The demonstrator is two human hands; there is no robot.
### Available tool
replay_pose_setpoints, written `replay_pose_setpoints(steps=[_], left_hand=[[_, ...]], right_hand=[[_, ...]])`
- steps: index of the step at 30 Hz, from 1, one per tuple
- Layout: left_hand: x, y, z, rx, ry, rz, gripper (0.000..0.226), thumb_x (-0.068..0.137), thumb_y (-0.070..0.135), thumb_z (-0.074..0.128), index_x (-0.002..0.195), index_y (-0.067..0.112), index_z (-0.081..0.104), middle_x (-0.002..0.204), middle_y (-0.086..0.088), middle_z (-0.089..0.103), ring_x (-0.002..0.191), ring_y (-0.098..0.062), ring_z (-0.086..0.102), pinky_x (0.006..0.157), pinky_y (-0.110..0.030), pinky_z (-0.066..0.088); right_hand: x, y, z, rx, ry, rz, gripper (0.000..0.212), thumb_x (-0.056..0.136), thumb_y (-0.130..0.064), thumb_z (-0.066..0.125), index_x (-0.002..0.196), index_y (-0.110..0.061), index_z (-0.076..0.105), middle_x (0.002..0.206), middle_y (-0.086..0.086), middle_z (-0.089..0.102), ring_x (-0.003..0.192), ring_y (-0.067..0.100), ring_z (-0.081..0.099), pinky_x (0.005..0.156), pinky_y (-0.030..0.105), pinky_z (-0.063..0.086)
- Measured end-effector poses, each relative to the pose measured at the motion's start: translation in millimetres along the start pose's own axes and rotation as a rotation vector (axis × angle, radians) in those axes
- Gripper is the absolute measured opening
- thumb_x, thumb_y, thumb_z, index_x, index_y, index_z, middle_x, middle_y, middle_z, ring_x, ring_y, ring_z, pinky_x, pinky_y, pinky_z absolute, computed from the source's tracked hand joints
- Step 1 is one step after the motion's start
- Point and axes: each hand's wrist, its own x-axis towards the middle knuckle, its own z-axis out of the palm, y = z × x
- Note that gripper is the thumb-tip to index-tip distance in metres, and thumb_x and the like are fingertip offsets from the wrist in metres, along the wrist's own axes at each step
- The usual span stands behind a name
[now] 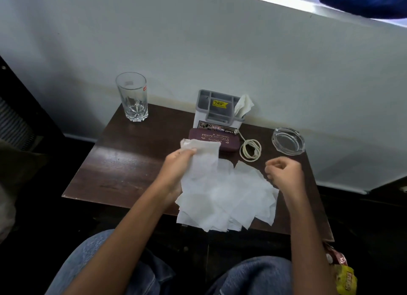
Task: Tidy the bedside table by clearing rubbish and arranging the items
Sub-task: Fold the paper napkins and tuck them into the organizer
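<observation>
dark wooden bedside table (123, 162) against a pale wall, and your work lies at its front edge; a loose pile of white tissues (231, 197) is spread flat there, overlapping, some corners hanging past the edge toward your knees; the pile sits between your two hands, its longer run crossing from left to right in front of you; your left hand (178, 162) pinches one creased tissue sheet (202, 153) by its top edge, lifted above the pile's left rear corner; your right hand (284, 171) hovers over the pile's right rear corner, fingers curled in, with nothing visible in them; it is the free hand and looks the nearer one for gathering the right side; the sheets look thin, soft and wrinkled, likely to slide or scatter if you drag them.

behind the pile lie a maroon spectacle case (226, 140), a coiled pale cable (251, 150) just beside it, and a grey organiser (218, 109) with one tissue (243, 106) standing in it; a glass ashtray (288, 141) sits at the right rear, a drinking glass (132, 96) at the left rear, well apart.
</observation>
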Motion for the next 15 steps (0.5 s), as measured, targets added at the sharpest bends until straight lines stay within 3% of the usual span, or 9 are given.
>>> replay_pose_setpoints(steps=[2,6,11,15], left_hand=[[1.0,2.8,-1.0,-0.055,0.039,-0.025,0.018,0.094,0.015,0.049,0.085,0.014,0.065,0.07,-0.001,0.072,0.062,-0.014,0.067,0.061,-0.026,0.053],[1.7,3.6,-3.7,-0.105,0.065,-0.085,0.02,0.096,0.021,0.046,0.09,0.013,0.063,0.085,-0.004,0.068,0.076,-0.02,0.063,0.07,-0.032,0.049],[4.9,0.8,-3.6,-0.063,0.044,-0.109,0.022,0.095,0.024,0.048,0.087,0.013,0.065,0.086,-0.005,0.068,0.076,-0.021,0.064,0.072,-0.033,0.05],[4.4,-0.6,-4.0,-0.046,0.031,-0.139,0.022,0.094,0.025,0.05,0.087,0.013,0.066,0.083,-0.005,0.069,0.074,-0.021,0.064,0.074,-0.033,0.05]], right_hand=[[2.7,10.0,6.4,-0.122,-0.077,0.013,0.011,0.08,-0.002,0.059,0.084,-0.008,0.069,0.077,0.006,0.066,0.077,0.021,0.06,0.07,0.034,0.048],[4.1,15.9,19.2,-0.215,-0.127,-0.035,0.014,0.082,-0.004,0.058,0.091,-0.007,0.068,0.077,0.004,0.062,0.083,0.023,0.06,0.067,0.031,0.045],[5.6,21.2,31.4,-0.322,-0.058,-0.042,0.017,0.079,-0.002,0.053,0.071,-0.012,0.064,0.088,0.008,0.065,0.086,0.029,0.061,0.067,0.039,0.051],[5.2,21.5,31.1,-0.326,-0.059,-0.041,0.017,0.079,-0.001,0.051,0.072,-0.01,0.063,0.088,0.008,0.065,0.085,0.027,0.06,0.067,0.039,0.052]])
